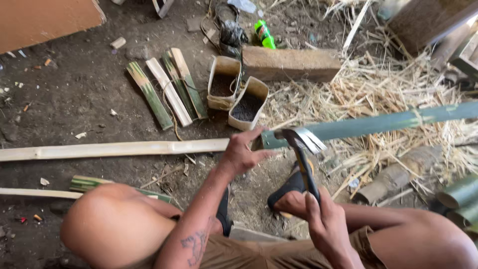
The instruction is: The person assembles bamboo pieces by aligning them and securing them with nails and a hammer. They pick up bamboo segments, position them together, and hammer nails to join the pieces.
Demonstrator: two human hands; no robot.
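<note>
Carefully, the left hand is gripping the green bamboo pole end; the right hand, clamped on the knife, should be keeping the blade centred.

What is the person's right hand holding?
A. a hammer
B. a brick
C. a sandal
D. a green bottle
A: the right hand grips the dark handle of a hammer, whose metal head sits at the end of the green bamboo pole that the left hand steadies.
</note>
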